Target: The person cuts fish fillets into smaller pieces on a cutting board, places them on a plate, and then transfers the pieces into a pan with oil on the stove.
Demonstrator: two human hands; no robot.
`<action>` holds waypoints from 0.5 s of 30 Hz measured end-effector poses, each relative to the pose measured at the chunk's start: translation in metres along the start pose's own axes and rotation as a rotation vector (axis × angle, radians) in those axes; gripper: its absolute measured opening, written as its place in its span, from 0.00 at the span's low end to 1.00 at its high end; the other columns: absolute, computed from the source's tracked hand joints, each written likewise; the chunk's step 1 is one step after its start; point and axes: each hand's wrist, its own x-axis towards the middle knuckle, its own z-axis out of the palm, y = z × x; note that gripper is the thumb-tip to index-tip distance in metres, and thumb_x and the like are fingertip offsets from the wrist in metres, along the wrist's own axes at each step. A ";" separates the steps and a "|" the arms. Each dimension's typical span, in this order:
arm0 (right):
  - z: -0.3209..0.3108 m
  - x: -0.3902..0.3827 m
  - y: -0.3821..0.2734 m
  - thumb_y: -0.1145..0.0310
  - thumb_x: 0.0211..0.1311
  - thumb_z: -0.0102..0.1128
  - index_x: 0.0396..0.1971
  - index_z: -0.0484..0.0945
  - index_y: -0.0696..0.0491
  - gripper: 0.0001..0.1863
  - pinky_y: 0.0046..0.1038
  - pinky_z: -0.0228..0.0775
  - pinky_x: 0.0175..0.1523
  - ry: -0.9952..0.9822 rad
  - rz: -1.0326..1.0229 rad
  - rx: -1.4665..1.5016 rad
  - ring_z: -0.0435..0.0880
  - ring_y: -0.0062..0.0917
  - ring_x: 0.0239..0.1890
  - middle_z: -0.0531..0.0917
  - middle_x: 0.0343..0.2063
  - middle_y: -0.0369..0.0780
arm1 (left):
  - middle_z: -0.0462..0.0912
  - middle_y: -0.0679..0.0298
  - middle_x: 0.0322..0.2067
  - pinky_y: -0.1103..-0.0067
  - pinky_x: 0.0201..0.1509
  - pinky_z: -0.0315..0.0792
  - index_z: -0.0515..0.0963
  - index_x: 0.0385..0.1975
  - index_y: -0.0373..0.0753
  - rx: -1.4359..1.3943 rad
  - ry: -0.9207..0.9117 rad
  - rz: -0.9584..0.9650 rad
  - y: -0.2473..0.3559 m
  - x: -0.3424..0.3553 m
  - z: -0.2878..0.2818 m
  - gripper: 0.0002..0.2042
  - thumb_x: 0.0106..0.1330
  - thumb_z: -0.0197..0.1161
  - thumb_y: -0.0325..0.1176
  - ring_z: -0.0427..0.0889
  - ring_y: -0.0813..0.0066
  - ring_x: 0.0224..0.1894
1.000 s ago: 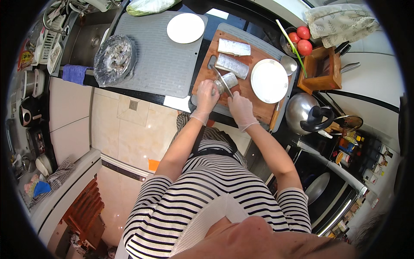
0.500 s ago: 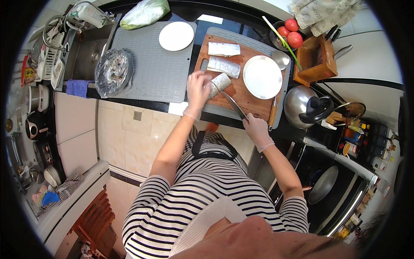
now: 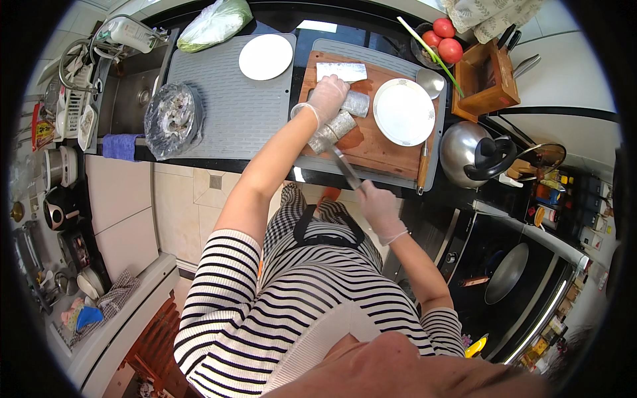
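The left hand, in a clear glove, is bent over the middle fish piece, its fingers pointed away from the body; whether anything is pinched cannot be told. Half a second ago, this hand was held at the near end of the fish; now it has been moved farther up the wooden board. To its right, the right hand, also gloved, is closed around the handle of a knife, which has been lowered toward the body; the blade's tip is left just beside the nearest fish. Cutting therefore seems to be paused, with the fish being handled by the left hand.

From left to right, these are counted: one bowl covered in plastic; one leafy vegetable in wrap; two white plates, one on the grey mat and one on the board. Four silver fish pieces are seen on the board's left half: a far piece, the middle one, and two near pieces set end to end, perhaps not fully parted. Beyond the board, three tomatoes and one kettle are found on the desk.
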 end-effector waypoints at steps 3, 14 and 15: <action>0.017 0.005 -0.012 0.62 0.61 0.55 0.27 0.72 0.52 0.09 0.47 0.71 0.26 -0.007 -0.175 -0.030 0.78 0.47 0.17 0.75 0.12 0.48 | 0.81 0.53 0.36 0.66 0.49 0.72 0.77 0.40 0.36 -0.180 0.077 -0.059 -0.007 -0.004 -0.004 0.15 0.50 0.61 0.24 0.79 0.57 0.44; 0.013 0.037 0.008 0.65 0.59 0.56 0.23 0.71 0.52 0.09 0.40 0.72 0.29 0.066 -0.208 -0.281 0.79 0.41 0.16 0.76 0.11 0.44 | 0.80 0.46 0.41 0.66 0.52 0.71 0.75 0.44 0.30 -0.876 0.420 -0.630 -0.026 -0.123 -0.026 0.22 0.45 0.62 0.24 0.78 0.48 0.48; 0.010 0.041 0.009 0.66 0.59 0.56 0.23 0.72 0.52 0.08 0.40 0.72 0.28 0.067 -0.185 -0.286 0.80 0.40 0.16 0.76 0.11 0.44 | 0.80 0.46 0.41 0.67 0.52 0.71 0.74 0.45 0.29 -0.892 0.389 -0.694 -0.023 -0.132 -0.023 0.22 0.44 0.63 0.24 0.78 0.48 0.48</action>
